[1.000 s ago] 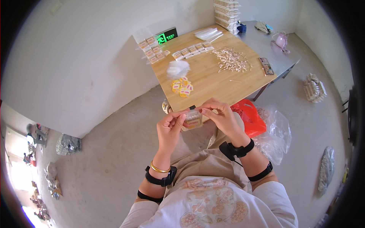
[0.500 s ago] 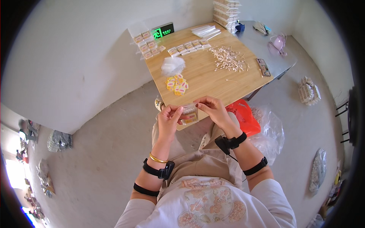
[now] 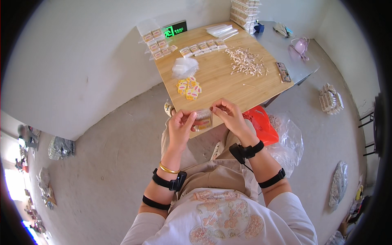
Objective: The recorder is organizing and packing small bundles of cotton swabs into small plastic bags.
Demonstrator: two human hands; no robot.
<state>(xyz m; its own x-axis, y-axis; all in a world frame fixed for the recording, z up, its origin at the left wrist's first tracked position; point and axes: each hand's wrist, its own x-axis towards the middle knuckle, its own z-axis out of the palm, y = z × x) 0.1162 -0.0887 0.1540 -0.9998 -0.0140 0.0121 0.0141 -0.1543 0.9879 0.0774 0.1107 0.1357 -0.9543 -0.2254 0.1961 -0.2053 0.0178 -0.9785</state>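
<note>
Just past the table's near edge, my two hands hold up a small transparent bag of cotton swabs (image 3: 205, 117) with a yellow label card inside. My left hand (image 3: 179, 125) grips its left side between thumb and fingers. At the upper right corner, the fingertips of my right hand (image 3: 229, 117) pinch the bag's edge. On the table ahead lie a heap of yellow label cards (image 3: 189, 88) and a stack of empty plastic bags (image 3: 185, 67). Loose cotton swabs (image 3: 247, 62) are piled farther right.
A row of filled swab packs (image 3: 203, 47) lies across the wooden table (image 3: 216, 85), beside flat plastic sleeves (image 3: 221, 30). More packs (image 3: 157, 43) are stacked by the wall. A phone (image 3: 282, 72) rests at the right edge. Below it hangs a red plastic bag (image 3: 261, 124).
Both hands keep hold of the bag of cotton swabs, with only a slight shift of the right fingers at its upper corner. The whole view has moved a little.
</note>
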